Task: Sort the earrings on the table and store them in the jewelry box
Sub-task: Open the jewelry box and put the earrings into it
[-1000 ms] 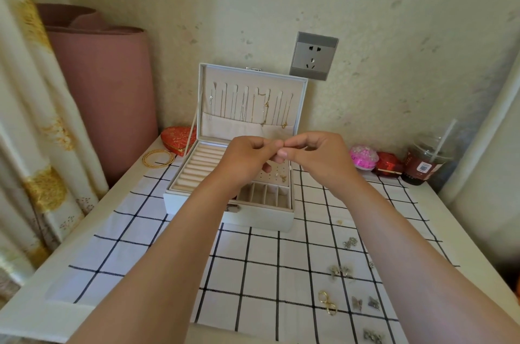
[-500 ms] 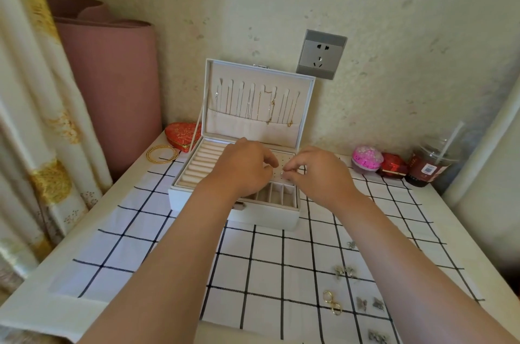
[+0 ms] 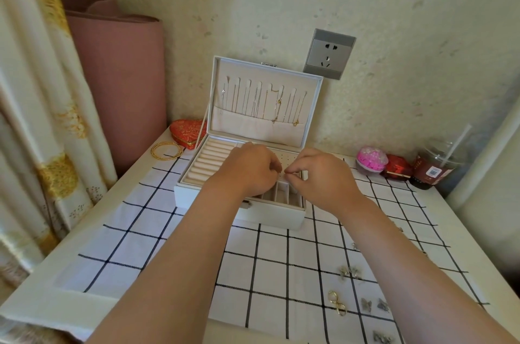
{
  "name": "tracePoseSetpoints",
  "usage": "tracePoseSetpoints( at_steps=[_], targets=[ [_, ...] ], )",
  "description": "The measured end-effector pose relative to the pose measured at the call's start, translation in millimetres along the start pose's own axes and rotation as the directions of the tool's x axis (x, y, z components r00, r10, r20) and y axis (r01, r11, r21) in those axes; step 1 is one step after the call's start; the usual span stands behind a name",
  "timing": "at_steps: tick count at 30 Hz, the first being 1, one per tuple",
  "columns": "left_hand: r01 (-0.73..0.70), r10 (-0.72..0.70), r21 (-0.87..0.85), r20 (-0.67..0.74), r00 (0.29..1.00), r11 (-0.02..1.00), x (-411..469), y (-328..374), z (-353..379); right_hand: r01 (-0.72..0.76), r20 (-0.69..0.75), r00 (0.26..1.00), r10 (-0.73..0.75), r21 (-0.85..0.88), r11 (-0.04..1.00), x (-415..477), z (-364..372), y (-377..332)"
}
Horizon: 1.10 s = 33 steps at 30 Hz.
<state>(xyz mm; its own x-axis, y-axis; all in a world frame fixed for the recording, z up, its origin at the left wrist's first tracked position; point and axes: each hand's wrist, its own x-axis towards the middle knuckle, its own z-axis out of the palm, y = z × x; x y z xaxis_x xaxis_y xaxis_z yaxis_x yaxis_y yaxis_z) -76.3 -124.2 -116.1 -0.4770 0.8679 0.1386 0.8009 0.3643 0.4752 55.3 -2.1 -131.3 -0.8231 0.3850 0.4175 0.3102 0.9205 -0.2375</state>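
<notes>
An open white jewelry box (image 3: 270,215) stands at the back of the table, its lid upright with thin chains hanging inside. My left hand (image 3: 250,169) and my right hand (image 3: 323,175) hover over the box's perforated earring panel, fingertips almost meeting. Both pinch something tiny, probably an earring, too small to make out. Several loose earrings lie on the cloth at the right: a silver pair (image 3: 350,272), a gold hoop pair (image 3: 336,303) and small butterfly pieces (image 3: 374,305).
A checked cloth (image 3: 157,231) covers the table. A red heart-shaped box (image 3: 187,130) and a gold bangle (image 3: 166,150) sit left of the jewelry box. A pink ball (image 3: 371,159), a red packet (image 3: 398,167) and a lidded drink cup (image 3: 434,166) stand at the back right.
Both hands have dropped from in front of the lid down onto the earring panel of the box, still pinched together.
</notes>
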Motion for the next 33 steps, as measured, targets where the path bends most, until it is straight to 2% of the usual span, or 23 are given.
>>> tracePoseSetpoints(
  at_steps=[7,11,15,17,22,26,30,33],
  targets=[
    [0.009,-0.008,-0.025,0.015,1.0,1.0,1.2,-0.4,0.5,-0.037,0.002,0.999,0.037,0.07,0.997,1.1,-0.7,2.1],
    [0.021,-0.02,-0.029,0.027,0.999,0.999,0.5,7.7,-3.3,-0.05,0.059,0.997,0.043,0.125,0.991,-1.3,-3.4,4.3],
    [0.029,-0.03,-0.024,-0.017,0.999,0.999,-1.4,23.0,-2.2,-0.164,0.026,0.986,0.162,0.212,0.963,-7.0,-22.6,18.9],
    [0.031,-0.033,-0.046,-0.047,0.998,0.998,-3.4,31.5,-0.4,-0.242,0.071,0.97,0.232,0.22,0.945,-14.3,-35.2,32.0],
    [-0.051,0.049,-0.041,-0.049,0.998,0.998,-8.4,56.8,12.5,-0.379,0.271,0.901,0.338,0.116,0.918,-45.2,-51.7,62.6],
    [-0.155,0.156,0.07,0.0,0.988,0.985,-7.7,76.7,29.8,-0.403,0.4,0.839,0.37,-0.002,0.915,-62.4,-53.8,71.9],
    [-0.24,0.227,0.147,0.099,0.969,0.96,-5.1,98.0,51.9,-0.4,0.434,0.82,0.374,-0.032,0.916,-72.0,-48.9,78.3],
    [-0.25,0.214,0.189,0.193,0.958,0.95,-2.8,107.8,66.1,-0.381,0.429,0.829,0.357,-0.033,0.924,-73.9,-48.6,80.4]
  ],
)
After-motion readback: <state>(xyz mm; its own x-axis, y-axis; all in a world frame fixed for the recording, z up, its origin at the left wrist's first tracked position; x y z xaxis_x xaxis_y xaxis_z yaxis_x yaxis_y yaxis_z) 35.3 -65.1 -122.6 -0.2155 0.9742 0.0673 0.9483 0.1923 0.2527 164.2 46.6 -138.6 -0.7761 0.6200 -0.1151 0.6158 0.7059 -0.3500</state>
